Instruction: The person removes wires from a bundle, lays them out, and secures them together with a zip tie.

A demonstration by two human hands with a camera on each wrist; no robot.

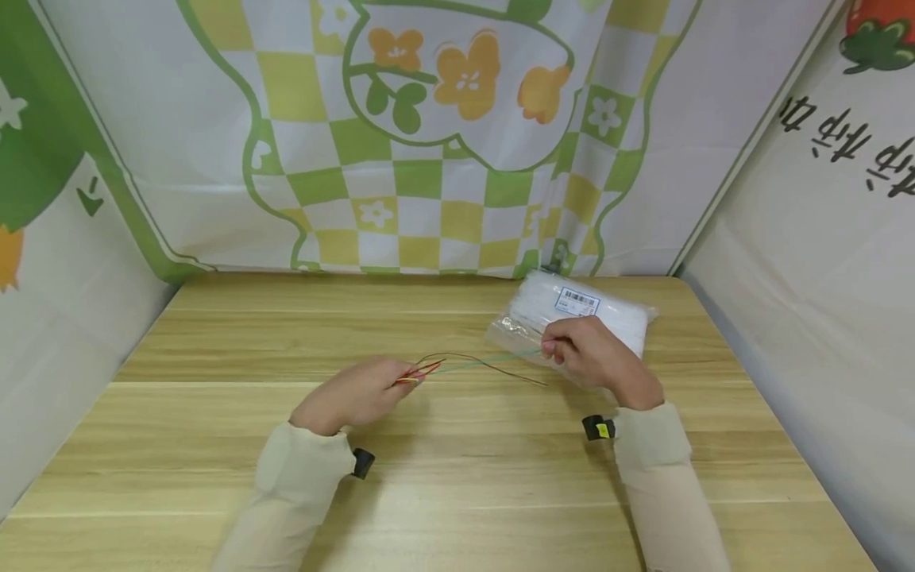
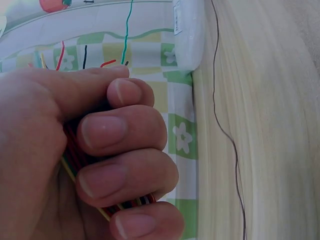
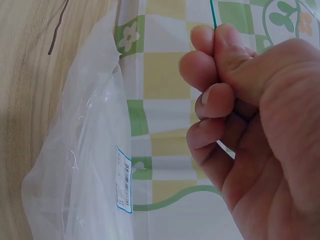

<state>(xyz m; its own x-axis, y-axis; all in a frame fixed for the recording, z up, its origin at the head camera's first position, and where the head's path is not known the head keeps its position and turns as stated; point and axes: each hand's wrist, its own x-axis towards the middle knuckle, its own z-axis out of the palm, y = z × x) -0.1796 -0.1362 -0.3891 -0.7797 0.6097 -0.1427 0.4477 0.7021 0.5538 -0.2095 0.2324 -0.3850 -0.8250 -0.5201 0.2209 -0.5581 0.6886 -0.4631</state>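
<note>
While left grip [image 1: 357, 389] curls round thin coloured wires [image 1: 420, 372], right grip [image 1: 589, 348] pinching a slender green strand [image 2: 126, 35]

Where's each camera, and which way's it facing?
Head: on the head, facing forward-down at the pale wooden table; left hand, right hand, beige sleeves show.
Left wrist: worn there, facing its hand, gripping thin multicoloured wires; only that hand shows.
Right wrist: worn there, facing its hand, pinching a thin green wire; only that hand shows.
Both wrist views share a labelled clear plastic bag.
</note>
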